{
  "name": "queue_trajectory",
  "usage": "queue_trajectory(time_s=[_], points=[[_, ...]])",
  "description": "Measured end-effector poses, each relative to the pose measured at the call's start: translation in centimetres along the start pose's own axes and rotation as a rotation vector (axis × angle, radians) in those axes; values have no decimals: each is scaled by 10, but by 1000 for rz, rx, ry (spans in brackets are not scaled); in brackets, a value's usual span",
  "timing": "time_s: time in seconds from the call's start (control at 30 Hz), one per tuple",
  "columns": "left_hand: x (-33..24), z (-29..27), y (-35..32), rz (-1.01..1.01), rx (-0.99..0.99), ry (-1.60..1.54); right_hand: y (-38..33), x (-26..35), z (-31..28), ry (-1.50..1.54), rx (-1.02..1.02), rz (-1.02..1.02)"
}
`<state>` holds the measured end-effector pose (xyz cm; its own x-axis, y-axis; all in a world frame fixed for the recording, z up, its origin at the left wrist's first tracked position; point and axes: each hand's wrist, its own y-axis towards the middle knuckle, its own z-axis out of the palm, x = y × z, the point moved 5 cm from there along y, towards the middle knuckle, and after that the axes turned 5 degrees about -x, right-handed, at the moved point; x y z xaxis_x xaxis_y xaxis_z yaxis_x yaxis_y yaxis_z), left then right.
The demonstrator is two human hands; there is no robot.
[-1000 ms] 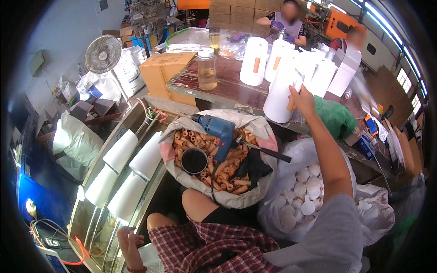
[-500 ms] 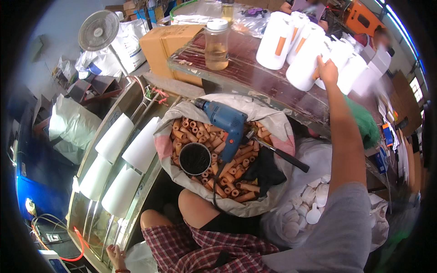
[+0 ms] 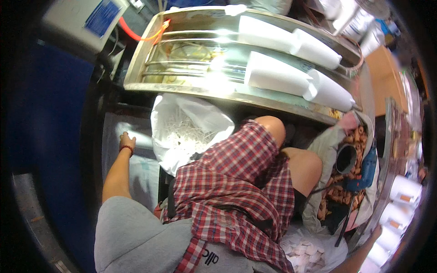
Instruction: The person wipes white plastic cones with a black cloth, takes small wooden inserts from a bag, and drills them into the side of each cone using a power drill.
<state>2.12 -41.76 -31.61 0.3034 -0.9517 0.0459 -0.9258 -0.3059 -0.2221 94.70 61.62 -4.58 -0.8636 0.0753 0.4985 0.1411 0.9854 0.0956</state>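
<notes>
My left hand (image 3: 128,141), with a beaded band at its wrist, reaches down at the left to a white cylindrical piece (image 3: 142,140) lying in a dark, open space. Its fingers look parted over the end of that piece; a firm grip does not show. At the lower right my right hand (image 3: 376,233) is small and blurred. It is beside a row of white jugs with brown handle parts (image 3: 395,214) on the table, and its fingers cannot be made out.
A white bag of thin shavings (image 3: 184,132) stands beside my knee. Ahead, a trough (image 3: 182,88) with metal rods carries several white cups (image 3: 275,75). To the right, a sack (image 3: 314,207) holds brown tubes, a blue drill (image 3: 368,170) and a dark round container (image 3: 346,159). White discs (image 3: 302,255) fill a clear bag.
The view has swung left and down. My left hand has gone from beside the trough to the white cylindrical piece. My right hand has drawn back from the jug handle it was at.
</notes>
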Motion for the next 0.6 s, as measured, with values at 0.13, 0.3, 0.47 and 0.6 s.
queue_trajectory(time_s=[0.13, 0.3, 0.47, 0.6], points=[[20, 80, -8, 146, 265, 320, -54, 59, -20, -97, 232, -11], [-34, 103, -10, 664, 158, 624, -172, 128, 37, -259, 424, 122], [-37, 201, -9, 935, 320, 936, -216, 213, 7, -265, 437, 5], [-40, 199, 6, 936, 235, 868, -255, 286, 21, -341, 438, -175]])
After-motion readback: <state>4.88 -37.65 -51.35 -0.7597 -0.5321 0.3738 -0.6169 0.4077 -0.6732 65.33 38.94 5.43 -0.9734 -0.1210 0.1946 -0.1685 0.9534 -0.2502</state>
